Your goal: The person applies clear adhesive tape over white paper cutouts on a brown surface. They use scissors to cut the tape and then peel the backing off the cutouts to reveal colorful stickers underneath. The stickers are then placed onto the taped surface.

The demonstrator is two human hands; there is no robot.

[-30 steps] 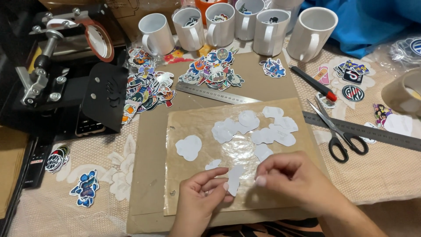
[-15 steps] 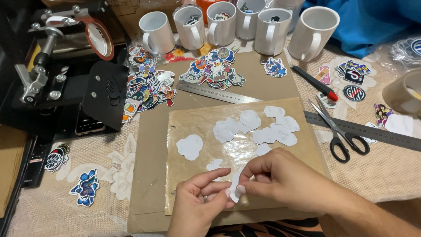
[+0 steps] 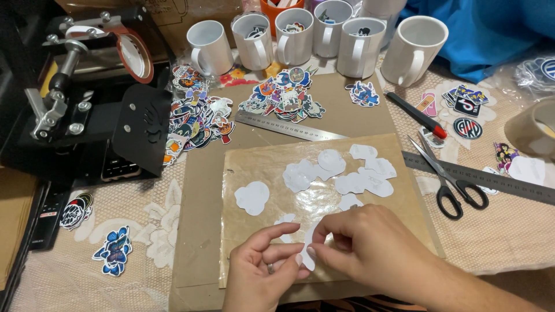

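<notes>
Sticker [image 3: 308,249]: small white cut-out, blank side up, held upright-ish at the near edge of the sheet [image 3: 272,167]. Pinched from both sides, a grip that looks suited to working at its edge or backing with the nails.

Left hand [image 3: 263,271]: palm turned inward, thumb and forefinger closed on the sticker's left edge; ring on one finger. Fingers [image 3: 289,254] together on the sticker, not spread.

Right hand [image 3: 370,248]: comes in from the right, knuckles up, fingertips [image 3: 315,249] curled and clamped on the sticker's right edge. The sticker sits between the two sets of fingertips, touching both, largely hidden by them.

Sheet: glossy brown film lying flat on cardboard [image 3: 202,190], which probably gives it a smooth backing over the lace-covered counter [image 3: 520,231].

White cut-outs [image 3: 347,170]: a loose cluster face down on the sheet beyond the hands, one [image 3: 252,197] lying apart to the left.

Printed stickers [image 3: 286,95]: colourful heaps beyond the sheet, kept off it.

Ruler [image 3: 289,126], second ruler [image 3: 497,179], scissors [image 3: 454,185], red-tipped knife [image 3: 416,114]: to the far and right sides, within reach.

Mugs [image 3: 324,34]: white, upright in a row at the back, some holding stickers.

Press [image 3: 87,115]: black, at left.
</notes>
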